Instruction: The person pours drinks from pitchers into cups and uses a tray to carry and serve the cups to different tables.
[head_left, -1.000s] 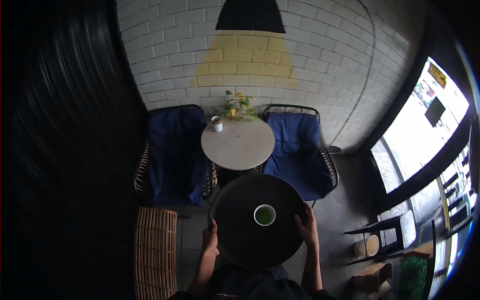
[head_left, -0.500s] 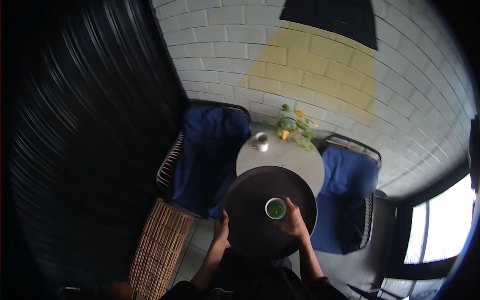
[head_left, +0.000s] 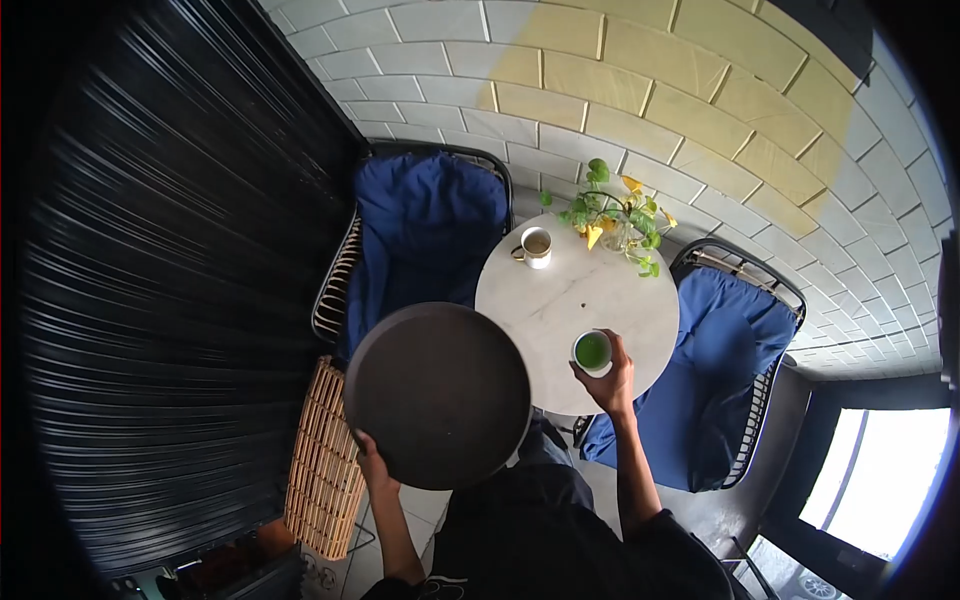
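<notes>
My left hand (head_left: 374, 466) grips the near left rim of a round dark tray (head_left: 436, 395), which carries nothing. My right hand (head_left: 615, 380) is wrapped round a small white cup (head_left: 592, 352) of green drink. The cup appears over the near right part of a round marble-topped table (head_left: 530, 335); whether its base touches the top I cannot tell. Across the table stands a white mug (head_left: 537, 248) with a gold-coloured handle and rim. To its right is a leafy plant (head_left: 622, 220) in a clear glass vase, with some yellow leaves.
Chairs with blue cushions flank the table, one on the left (head_left: 425, 235) and one on the right (head_left: 690, 400). A woven rattan piece (head_left: 325, 465) stands at lower left. Behind the table rises a brick wall (head_left: 450, 60); black ribbed panelling (head_left: 190, 300) runs along the left.
The tray has moved left, away from the table. My right hand has taken the cup off the tray and carried it right, over the tabletop. The view has shifted closer to the table.
</notes>
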